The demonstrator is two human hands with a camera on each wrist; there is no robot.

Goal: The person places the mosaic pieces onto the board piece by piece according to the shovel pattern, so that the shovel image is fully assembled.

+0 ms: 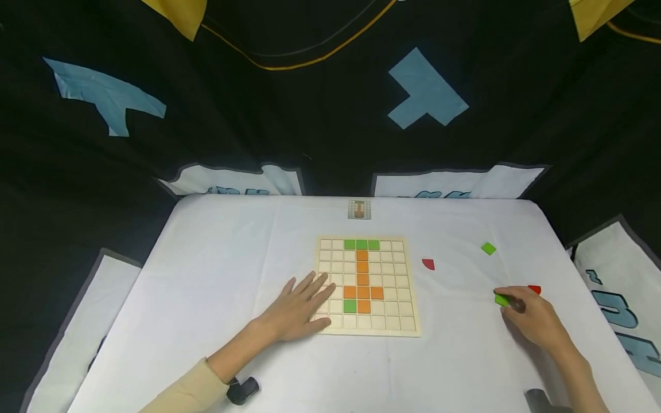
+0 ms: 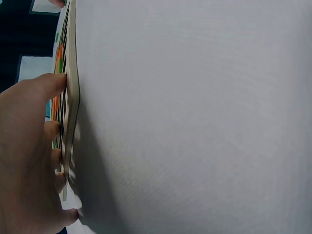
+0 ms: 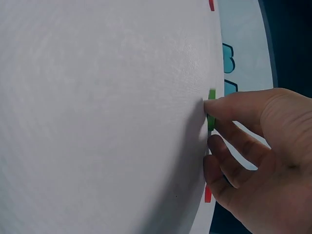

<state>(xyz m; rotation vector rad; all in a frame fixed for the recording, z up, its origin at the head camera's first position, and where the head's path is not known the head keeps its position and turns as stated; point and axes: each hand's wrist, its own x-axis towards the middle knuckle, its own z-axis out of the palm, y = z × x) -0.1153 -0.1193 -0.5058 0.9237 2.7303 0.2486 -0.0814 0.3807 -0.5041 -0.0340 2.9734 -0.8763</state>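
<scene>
A square wooden grid board (image 1: pixel 392 323) lies on the table, with orange and green square tiles set in its middle columns. My left hand (image 1: pixel 299 307), fingers spread and straight, rests on the board's left edge; the left wrist view shows fingertips along the board's rim (image 2: pixel 73 90). To the right of the board, my right hand (image 1: pixel 532 316) pinches a green square tile (image 1: pixel 501 300) between thumb and fingers, just at the table surface. A red piece (image 1: pixel 535 289) is partly hidden behind that hand. In the right wrist view, the green tile (image 3: pixel 211 123) stands out from under the thumb.
Right of the board lie a red quarter-round piece (image 1: pixel 428 264) and another green tile (image 1: pixel 488 248). Behind the board is a small pattern card (image 1: pixel 359 210). The white-covered table (image 1: pixel 217 252) ends at a black curtain (image 1: pixel 320 126) at the back.
</scene>
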